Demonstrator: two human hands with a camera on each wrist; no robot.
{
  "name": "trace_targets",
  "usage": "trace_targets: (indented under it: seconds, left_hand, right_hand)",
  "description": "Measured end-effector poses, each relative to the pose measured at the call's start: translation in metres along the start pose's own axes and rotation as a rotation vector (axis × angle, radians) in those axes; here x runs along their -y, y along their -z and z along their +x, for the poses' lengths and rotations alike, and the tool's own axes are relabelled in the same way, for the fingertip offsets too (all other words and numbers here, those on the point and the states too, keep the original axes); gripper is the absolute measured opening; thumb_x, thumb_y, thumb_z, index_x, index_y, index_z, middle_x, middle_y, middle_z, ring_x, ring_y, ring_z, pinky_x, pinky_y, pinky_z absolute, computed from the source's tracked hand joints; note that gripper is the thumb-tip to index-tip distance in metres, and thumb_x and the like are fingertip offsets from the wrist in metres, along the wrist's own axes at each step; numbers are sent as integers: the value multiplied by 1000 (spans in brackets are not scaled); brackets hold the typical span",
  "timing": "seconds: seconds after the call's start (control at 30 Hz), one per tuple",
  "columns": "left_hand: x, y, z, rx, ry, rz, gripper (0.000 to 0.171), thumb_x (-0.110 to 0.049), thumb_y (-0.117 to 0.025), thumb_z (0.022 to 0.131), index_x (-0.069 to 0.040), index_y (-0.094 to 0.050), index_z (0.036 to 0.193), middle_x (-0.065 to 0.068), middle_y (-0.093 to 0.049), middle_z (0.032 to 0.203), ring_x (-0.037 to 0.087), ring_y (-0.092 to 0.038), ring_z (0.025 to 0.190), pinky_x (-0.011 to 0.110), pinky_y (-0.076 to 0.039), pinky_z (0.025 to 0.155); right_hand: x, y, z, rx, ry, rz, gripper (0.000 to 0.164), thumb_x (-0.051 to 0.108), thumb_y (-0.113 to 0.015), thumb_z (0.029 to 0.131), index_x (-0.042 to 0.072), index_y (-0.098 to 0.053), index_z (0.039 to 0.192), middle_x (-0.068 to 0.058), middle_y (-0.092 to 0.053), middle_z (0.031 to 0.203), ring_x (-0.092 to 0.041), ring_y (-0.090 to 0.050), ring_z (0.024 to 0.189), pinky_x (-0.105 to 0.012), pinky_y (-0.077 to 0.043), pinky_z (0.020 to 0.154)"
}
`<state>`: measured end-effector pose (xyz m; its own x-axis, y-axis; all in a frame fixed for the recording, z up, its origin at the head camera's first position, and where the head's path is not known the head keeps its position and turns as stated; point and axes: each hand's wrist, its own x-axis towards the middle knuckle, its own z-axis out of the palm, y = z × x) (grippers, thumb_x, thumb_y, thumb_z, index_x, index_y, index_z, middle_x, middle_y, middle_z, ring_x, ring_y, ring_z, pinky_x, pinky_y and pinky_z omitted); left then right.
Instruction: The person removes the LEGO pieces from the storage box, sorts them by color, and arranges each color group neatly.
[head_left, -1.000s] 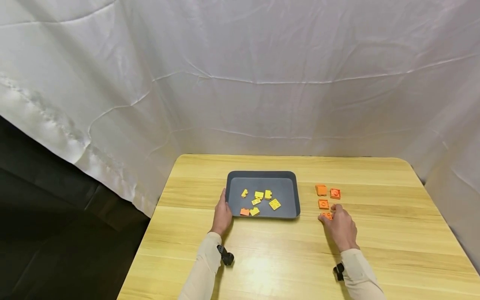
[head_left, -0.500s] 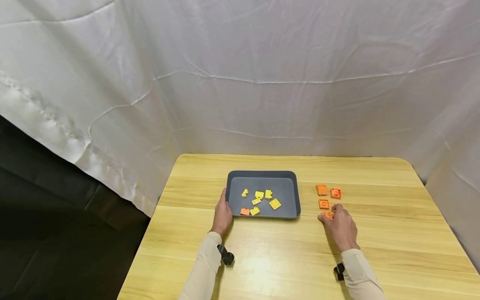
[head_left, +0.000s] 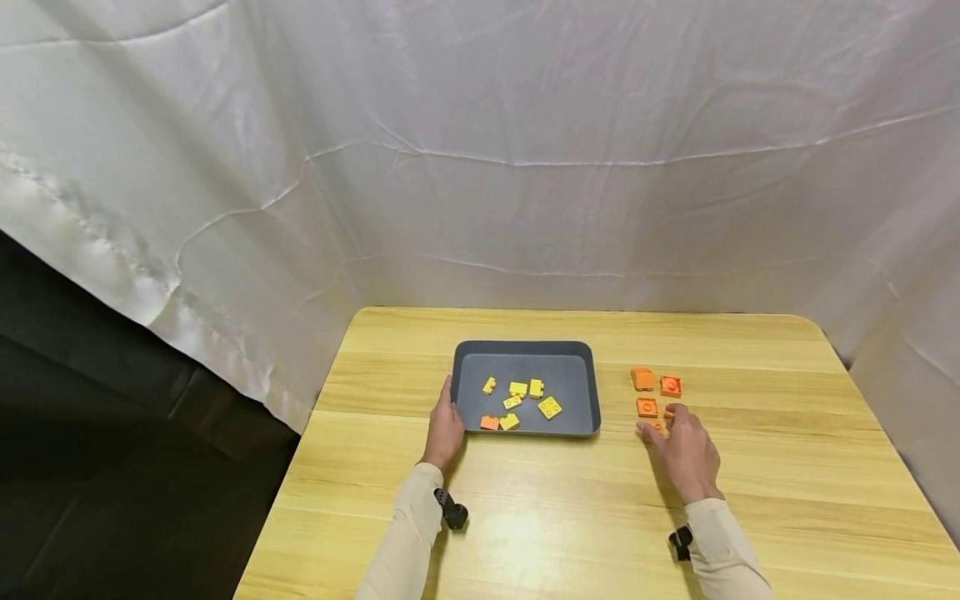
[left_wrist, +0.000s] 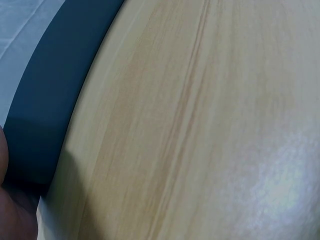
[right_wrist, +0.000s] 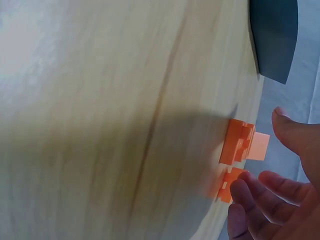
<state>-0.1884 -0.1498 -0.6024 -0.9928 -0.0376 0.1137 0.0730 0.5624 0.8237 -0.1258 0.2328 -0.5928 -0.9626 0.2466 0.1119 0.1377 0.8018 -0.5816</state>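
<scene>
My left hand holds the left side of a dark grey tray near its front corner. In the left wrist view only a bit of that hand shows at the tray's wall. My right hand hovers over the nearest orange toy bricks, thumb and fingers spread apart. One studded orange brick is partly behind the thumb, another behind the fingers. The right wrist view shows a gap between thumb and fingers, with an orange brick beyond, and fingertips close to a smaller-looking orange brick; contact is unclear.
Further back lie orange bricks, one hollow side up, and another. Inside the tray are several yellow bricks and one orange brick. White cloth hangs behind the wooden table.
My right hand has shifted slightly up and to the right and its fingers have spread, showing an orange brick behind them. My left hand and the tray stay put.
</scene>
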Motion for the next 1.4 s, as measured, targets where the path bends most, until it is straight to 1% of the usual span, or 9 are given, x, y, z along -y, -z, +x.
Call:
trace_targets:
  seconds: [0.17, 0.3, 0.47, 0.57, 0.7, 0.77, 0.93, 1.1, 1.4]
  left_hand:
    - [1, 0, 0, -4, -2, 0, 53, 12, -35, 105, 13, -26, 158, 31, -35, 160, 44, -37, 146, 55, -34, 121]
    - [2, 0, 0, -8, -2, 5, 54, 12, -35, 105, 12, -26, 158, 31, -35, 160, 45, -38, 146, 55, -34, 121]
    - [2, 1, 0, -13, -3, 3, 53, 11, -35, 105, 12, -27, 158, 31, -35, 160, 45, -38, 146, 55, -34, 121]
    - [2, 1, 0, -7, 1, -4, 53, 11, -35, 106, 12, -26, 158, 30, -35, 161, 45, -37, 146, 55, -33, 121]
    - [1, 2, 0, -4, 3, -9, 53, 11, -35, 106, 11, -25, 159, 30, -35, 161, 44, -37, 147, 54, -33, 122]
    - [2, 2, 1, 0, 7, -13, 54, 10, -35, 106, 11, -25, 159, 29, -34, 161, 44, -37, 147, 54, -33, 122]
    - [3, 2, 3, 12, 12, -19, 54, 8, -34, 107, 10, -24, 160, 28, -33, 162, 42, -37, 148, 51, -32, 123]
    - [3, 2, 3, 6, 3, -13, 54, 10, -34, 106, 11, -25, 159, 29, -34, 161, 43, -37, 147, 51, -33, 122]
    - [3, -2, 1, -11, -12, 7, 53, 11, -35, 106, 12, -26, 158, 31, -36, 160, 44, -39, 145, 54, -36, 120]
  right_hand:
    - [6, -2, 1, -47, 33, -13, 62, 30, -82, 92, -10, -56, 132, -33, -63, 112, -50, -63, 94, -61, -56, 66]
    - [12, -2, 3, -76, 60, 22, 66, 27, -84, 90, -11, -54, 135, -36, -62, 118, -54, -60, 103, -65, -54, 75]
    - [20, -6, 5, -69, 83, 70, 73, 26, -83, 91, -14, -48, 141, -37, -59, 125, -55, -58, 109, -67, -53, 81]
    - [25, -9, 8, -64, 102, 100, 75, 25, -82, 92, -16, -46, 144, -38, -56, 130, -56, -55, 115, -69, -51, 89]
    - [34, -16, 10, -75, 151, 138, 77, 24, -81, 93, -17, -43, 145, -39, -51, 137, -55, -52, 122, -69, -48, 97]
    - [41, -19, 11, -81, 180, 156, 78, 23, -82, 92, -17, -43, 146, -39, -50, 138, -54, -53, 120, -69, -50, 96]
    - [61, -28, 10, -85, 264, 189, 78, 22, -83, 91, -18, -43, 145, -39, -49, 140, -54, -52, 124, -67, -50, 100]
    - [82, -43, 9, -49, 338, 199, 79, 23, -85, 89, -17, -45, 144, -38, -52, 138, -52, -54, 125, -62, -50, 104]
    - [113, -61, 8, 80, 406, 249, 78, 22, -84, 90, -12, -45, 148, -33, -50, 146, -48, -51, 133, -60, -47, 110]
